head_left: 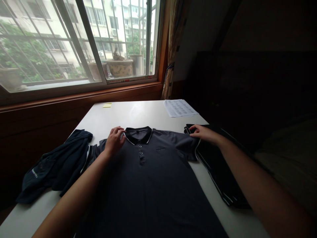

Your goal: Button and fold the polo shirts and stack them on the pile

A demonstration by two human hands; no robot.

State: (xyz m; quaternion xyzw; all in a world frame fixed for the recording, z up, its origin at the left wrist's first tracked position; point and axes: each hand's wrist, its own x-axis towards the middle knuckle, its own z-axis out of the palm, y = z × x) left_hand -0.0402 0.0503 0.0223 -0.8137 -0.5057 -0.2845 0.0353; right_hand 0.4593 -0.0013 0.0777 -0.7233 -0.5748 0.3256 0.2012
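A dark grey polo shirt [148, 185] lies front up on the table, its collar toward the window and its lower part running out of view at the bottom. The collar is black with a thin white edge, above a short buttoned placket. At the collar's left side my left hand [114, 141] has its fingers bent on the shirt's shoulder. My right hand [205, 133] pinches the upper edge of the sleeve on the right, arm stretched out. Under and beside that hand is a folded black garment [220, 175] with white piping. My left forearm covers part of the other sleeve.
A crumpled dark navy garment [56, 168] lies at the table's left edge. On the white table [138, 112], a yellow sticky note [107, 105] is at the far left and printed sheets [180, 108] at the far right. Behind stands a barred window [99, 79] beside a curtain [169, 76].
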